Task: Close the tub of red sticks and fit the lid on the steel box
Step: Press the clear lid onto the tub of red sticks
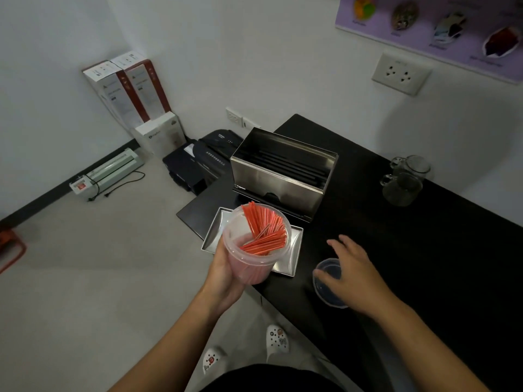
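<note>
We hold the open clear plastic tub of red sticks [256, 244] in our left hand [226, 274]; our right hand [353, 274], fingers spread, settles on its round clear lid [328, 281] on the black table [424, 250], holding nothing yet; next, we judge, grip it and press it on; the flat steel box lid [288, 250] and open steel box [283, 171] wait.

Two glass jars [404, 179] stand on the black table [424, 250]; a laminator [109, 172] and boxes [133, 94] sit on the floor.

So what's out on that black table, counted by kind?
Clear glass mugs: 2
Open steel box: 1
Flat steel lid: 1
Round clear plastic lid: 1
Total: 5
The clear tub of red sticks is held in the left hand.
</note>
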The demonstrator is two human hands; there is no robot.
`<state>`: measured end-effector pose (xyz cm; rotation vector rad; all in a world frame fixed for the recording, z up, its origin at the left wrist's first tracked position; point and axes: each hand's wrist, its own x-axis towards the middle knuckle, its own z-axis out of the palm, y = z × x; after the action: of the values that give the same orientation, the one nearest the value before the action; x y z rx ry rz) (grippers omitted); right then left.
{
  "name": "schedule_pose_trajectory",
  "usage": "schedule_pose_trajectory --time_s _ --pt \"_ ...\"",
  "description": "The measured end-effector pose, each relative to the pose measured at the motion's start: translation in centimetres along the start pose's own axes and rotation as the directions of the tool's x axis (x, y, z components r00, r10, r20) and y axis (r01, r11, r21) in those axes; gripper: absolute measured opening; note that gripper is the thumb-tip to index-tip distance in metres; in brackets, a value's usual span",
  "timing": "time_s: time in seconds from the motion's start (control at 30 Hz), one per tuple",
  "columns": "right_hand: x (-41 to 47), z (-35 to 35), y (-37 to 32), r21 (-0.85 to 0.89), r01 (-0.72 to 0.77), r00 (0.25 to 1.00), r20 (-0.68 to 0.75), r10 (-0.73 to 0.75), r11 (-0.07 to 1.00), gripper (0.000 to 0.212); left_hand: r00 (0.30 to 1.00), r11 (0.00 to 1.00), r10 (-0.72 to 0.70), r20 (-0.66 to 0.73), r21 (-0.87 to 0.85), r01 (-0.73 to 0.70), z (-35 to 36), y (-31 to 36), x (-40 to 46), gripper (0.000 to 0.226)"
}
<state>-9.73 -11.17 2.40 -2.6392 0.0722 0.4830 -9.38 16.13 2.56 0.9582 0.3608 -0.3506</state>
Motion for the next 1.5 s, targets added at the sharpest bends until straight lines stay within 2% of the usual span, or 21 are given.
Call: schedule_pose_trajectory --time_s 0.07,0.17,0.27,0.37,0.53,0.63,0.77,0.87,0.9,1.07,1.13,1.2,1.27,1.4,1.5 --pt "0.2 1.2 1.0 -0.12 -0.06 0.995 0.07 0.069 0.991 0.108 0.999 0.996 -0.011 0.033 -0.092 0.014 -0.4 0.1 0.1 0.061" --pt "0.0 2.8 1.7 -0.179 -0.092 0.987 0.112 0.114 0.98 0.124 0.996 0.991 0.02 0.09 -0.137 -0.007 -0.3 0.7 0.3 0.058" --pt "0.0 3.6 1.6 -0.192 -0.073 0.989 0.114 0.096 0.979 0.121 0.994 0.99 0.053 0.096 -0.134 -0.04 -0.1 1.4 0.5 0.044" --pt "0.0 3.8 1.4 -0.195 -0.037 0.994 0.094 0.056 0.98 0.11 0.995 0.989 0.062 0.072 -0.137 -0.051 0.3 2.3 0.5 0.042" --pt "0.2 3.3 0.7 -0.241 -0.027 0.986 0.154 0.066 0.97 0.11 0.989 0.991 0.081 0.124 -0.119 -0.067 0.8 3.8 0.5 0.097" --pt "0.4 2.3 0.2 -0.176 -0.015 0.988 0.146 0.041 0.984 0.107 0.991 0.992 0.076 0.108 -0.11 -0.064 0.8 4.4 0.5 0.111" --pt "0.8 -1.0 -2.0 -0.068 0.091 0.995 0.036 -0.088 0.994 0.1 0.997 0.994 0.074 0.039 -0.082 -0.07 0.1 5.0 0.7 0.116" --pt "0.9 -4.5 -5.0 0.036 0.218 0.975 -0.055 -0.216 0.975 0.1 0.995 0.992 0.093 0.028 -0.09 -0.09 -0.8 5.2 0.9 0.088" --pt "0.8 -5.7 -6.2 0.062 0.265 0.962 -0.088 -0.259 0.962 0.101 0.995 0.99 0.093 0.039 -0.109 -0.088 -1.1 5.3 0.9 0.089" --pt "0.5 -11.1 -12.7 0.105 0.5 0.843 -0.283 -0.457 0.859 0.093 0.978 0.979 0.144 0.151 -0.167 -0.118 -2.0 6.4 0.9 0.13" --pt "0.7 -12.7 -14.9 0.124 0.57 0.793 -0.341 -0.505 0.812 0.089 0.968 0.978 0.162 0.193 -0.161 -0.132 -2.4 7.1 0.8 0.139" --pt "1.0 -14.1 -16.8 0.156 0.613 0.761 -0.381 -0.525 0.775 0.089 0.95 0.976 0.199 0.239 -0.137 -0.17 -2.8 7.8 0.7 0.13" --pt "1.4 -15.2 -18.6 0.206 0.637 0.745 -0.411 -0.525 0.742 0.09 0.93 0.967 0.253 0.267 -0.075 -0.242 -3.0 8.7 0.5 0.111" --pt "1.7 -16.5 -22.0 0.286 0.711 0.687 -0.474 -0.55 0.642 0.091 0.893 0.936 0.342 0.293 -0.025 -0.35 -3.3 9.9 0.2 0.109" --pt "1.7 -17.1 -24.2 0.307 0.762 0.639 -0.502 -0.583 0.57 0.085 0.875 0.915 0.376 0.305 0.03 -0.403 -3.8 10.9 -0.3 0.086"
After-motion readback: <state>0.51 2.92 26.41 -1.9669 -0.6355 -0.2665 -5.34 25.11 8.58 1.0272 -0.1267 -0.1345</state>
